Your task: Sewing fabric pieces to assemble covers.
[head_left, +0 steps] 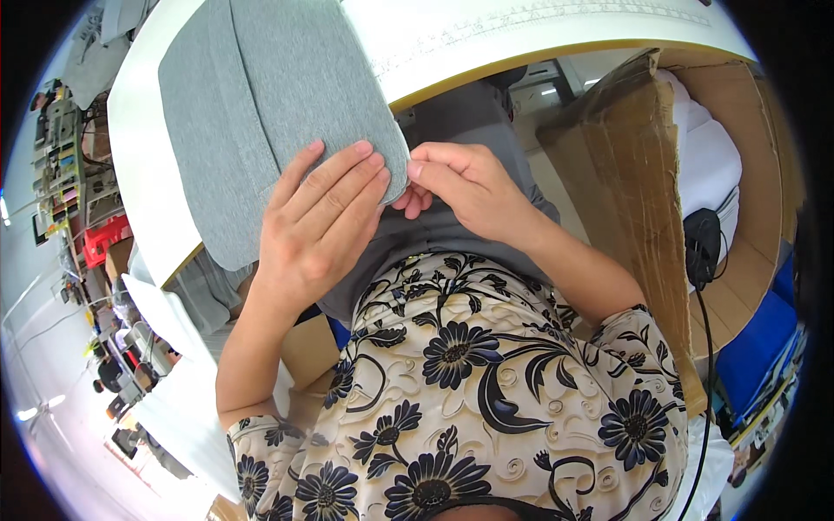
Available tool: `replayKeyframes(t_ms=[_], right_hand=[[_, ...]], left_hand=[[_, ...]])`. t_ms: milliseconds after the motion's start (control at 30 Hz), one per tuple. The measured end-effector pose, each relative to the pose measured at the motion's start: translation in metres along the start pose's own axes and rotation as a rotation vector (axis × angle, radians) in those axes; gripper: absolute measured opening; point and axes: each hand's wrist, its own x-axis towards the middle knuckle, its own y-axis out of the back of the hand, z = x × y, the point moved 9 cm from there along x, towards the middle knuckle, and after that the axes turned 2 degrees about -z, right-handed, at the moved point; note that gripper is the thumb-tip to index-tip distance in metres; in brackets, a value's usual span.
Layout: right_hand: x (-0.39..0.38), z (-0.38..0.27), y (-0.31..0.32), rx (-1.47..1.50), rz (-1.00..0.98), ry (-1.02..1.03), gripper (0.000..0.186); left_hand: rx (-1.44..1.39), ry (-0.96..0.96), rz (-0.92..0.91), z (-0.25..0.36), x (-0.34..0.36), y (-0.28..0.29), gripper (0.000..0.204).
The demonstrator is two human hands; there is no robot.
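Observation:
A flat grey heather fabric piece [304, 78] with rounded corners and a long seam or fold lies partly on the white table [139, 156]. Its near end hangs out over the table edge toward my lap. My left hand [321, 217] rests on the near part of the fabric, fingers stretched out flat and close together. At the right-hand near corner, my right hand [460, 182] has thumb and forefinger pinched on the fabric's edge, the other fingers curled beneath. Whether a thread or trim is also between those fingertips is too small to tell.
A large open cardboard box [634, 234] stands to the right, holding white fabric [708, 148]. A black device [704, 243] with a cable hangs on it. Blue items [756, 356] lie beyond. Crowded shelves [65, 174] and a red plastic thing [106, 240] are at left.

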Motion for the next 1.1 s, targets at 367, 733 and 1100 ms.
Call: replayKeyframes(t_ms=[367, 733, 1100], right_hand=[[0.002, -0.007, -0.005, -0.103, -0.108, -0.125, 0.032], [-0.032, -0.088, -0.025, -1.276, 0.153, 0.983, 0.018], [-0.032, -0.095, -0.043, -1.305, -0.226, 1.106, 0.017]], left_hand=[[0.096, 0.0, 0.026, 0.008, -0.002, 0.001, 0.034], [0.039, -0.01, 0.144, 0.008, -0.001, 0.009, 0.026], [-0.11, 0.129, 0.072, -0.038, 0.03, 0.021, 0.028]])
